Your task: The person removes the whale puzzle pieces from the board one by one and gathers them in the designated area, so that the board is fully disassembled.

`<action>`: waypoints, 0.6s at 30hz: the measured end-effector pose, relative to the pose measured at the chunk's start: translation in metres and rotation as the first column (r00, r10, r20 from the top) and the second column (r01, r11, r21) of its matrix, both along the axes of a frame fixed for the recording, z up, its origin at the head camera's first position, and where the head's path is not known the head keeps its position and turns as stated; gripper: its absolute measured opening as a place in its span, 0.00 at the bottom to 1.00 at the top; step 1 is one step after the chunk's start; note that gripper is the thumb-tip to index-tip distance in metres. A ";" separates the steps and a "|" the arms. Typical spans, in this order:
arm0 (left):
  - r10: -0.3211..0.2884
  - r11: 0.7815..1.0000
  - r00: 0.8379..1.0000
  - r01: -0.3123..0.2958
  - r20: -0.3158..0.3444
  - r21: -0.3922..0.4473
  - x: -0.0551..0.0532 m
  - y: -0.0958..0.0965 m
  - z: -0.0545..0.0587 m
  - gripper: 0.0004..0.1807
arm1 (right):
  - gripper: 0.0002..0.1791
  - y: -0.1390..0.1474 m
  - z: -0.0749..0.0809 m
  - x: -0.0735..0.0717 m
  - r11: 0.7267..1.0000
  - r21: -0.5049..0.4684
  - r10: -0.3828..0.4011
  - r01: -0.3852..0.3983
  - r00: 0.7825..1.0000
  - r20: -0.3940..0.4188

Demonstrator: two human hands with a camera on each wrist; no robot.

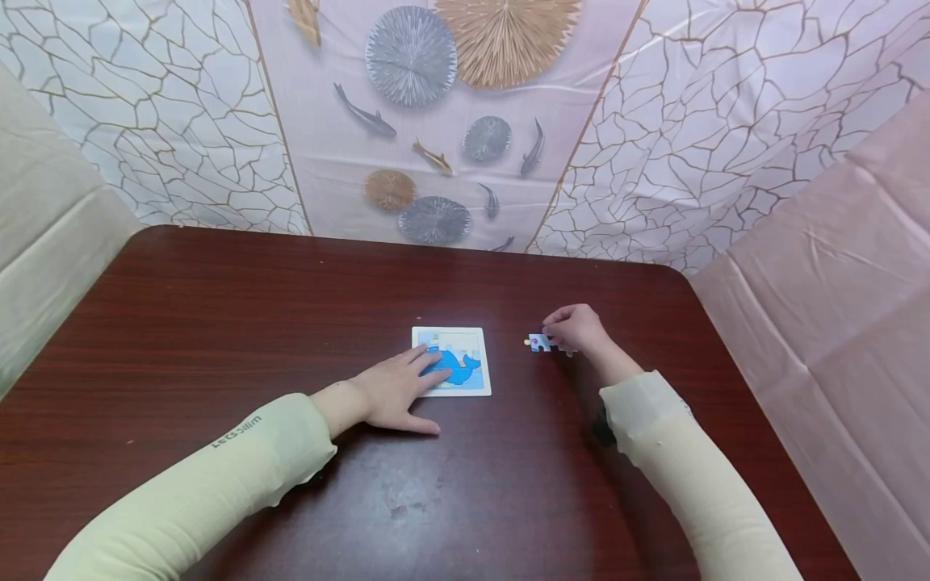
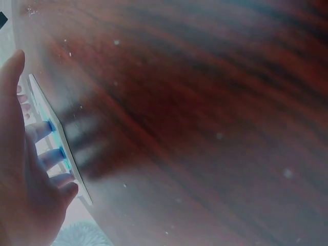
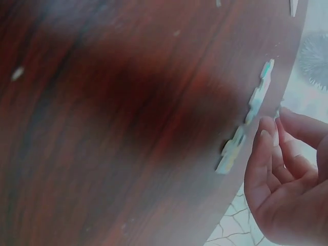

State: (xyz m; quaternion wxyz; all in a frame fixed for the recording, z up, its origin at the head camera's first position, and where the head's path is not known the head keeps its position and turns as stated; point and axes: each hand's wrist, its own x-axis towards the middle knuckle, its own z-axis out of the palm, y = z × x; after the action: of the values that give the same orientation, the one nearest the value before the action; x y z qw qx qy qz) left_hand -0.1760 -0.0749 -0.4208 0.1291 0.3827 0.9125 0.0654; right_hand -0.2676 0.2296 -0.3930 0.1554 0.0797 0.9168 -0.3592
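A square jigsaw puzzle [image 1: 472, 380] with a white frame and a blue whale picture lies on the table. My left hand [image 1: 395, 391] rests on its left part, fingers spread and straight, thumb out over the wood. In the left wrist view the fingertips touch the puzzle board [image 2: 60, 134]. To the right, my right hand [image 1: 579, 329] pinches a small puzzle piece [image 3: 277, 114] between thumb and fingers, mostly hidden by them. Just below that hand, loose puzzle pieces [image 1: 539, 343] lie flat; in the right wrist view these pieces [image 3: 260, 95] form an uneven row.
The dark red-brown wooden table [image 1: 291, 298] has rounded far corners. Behind it hangs a patterned curtain [image 1: 450, 121] with fish and round motifs, and pale cloth [image 1: 835, 307] drops along the right side. Small specks dot the tabletop.
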 end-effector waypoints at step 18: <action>-0.016 1.000 1.000 0.016 -0.022 -0.014 0.003 -0.002 0.000 0.47 | 0.11 -0.077 0.003 0.003 0.991 -0.106 0.090 -0.086 0.995 0.033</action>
State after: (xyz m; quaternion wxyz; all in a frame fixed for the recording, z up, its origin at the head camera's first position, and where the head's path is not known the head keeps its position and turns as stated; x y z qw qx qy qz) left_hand -0.1732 -0.0771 -0.4207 0.1224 0.3897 0.9112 0.0537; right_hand -0.2644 0.1529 -0.3899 0.1923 0.0377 0.8963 -0.3978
